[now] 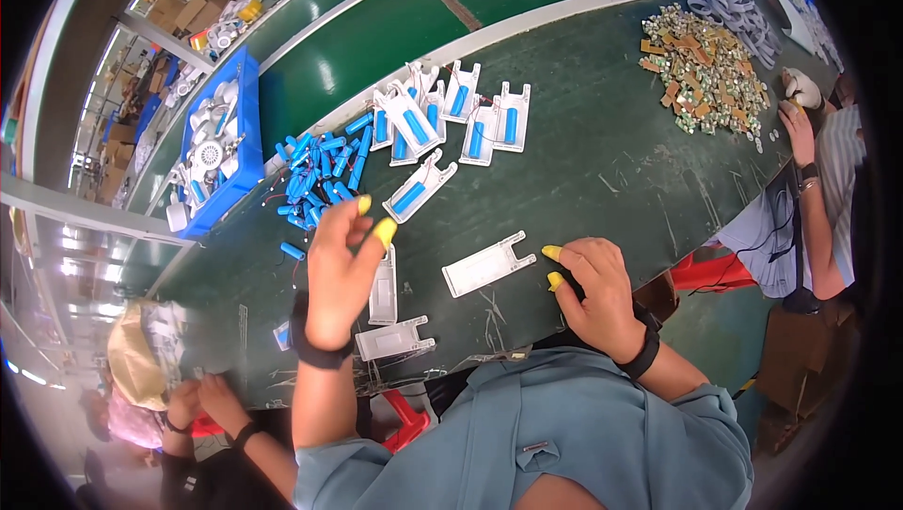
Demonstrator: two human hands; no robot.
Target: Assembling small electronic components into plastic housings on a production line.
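Observation:
My left hand (340,270), with yellow covers on two fingertips, hovers over the left part of the bench with finger and thumb apart, holding nothing I can see. Just beyond its fingertips lies a white plastic housing with a blue cylindrical battery (409,198) in it. Beside the wrist are two more white housings (395,340), one partly hidden by the hand. My right hand (599,298), also with two yellow fingertip covers, is open beside the pronged end of a white housing (484,266). That housing shows no battery.
Loose blue batteries (324,167) are heaped at the left, beside several battery-fitted white housings (404,124). A blue crate (246,124) holds white parts. Small circuit boards (705,68) are piled far right near grey straps (738,16). Co-workers' hands (800,129) show at right and lower left.

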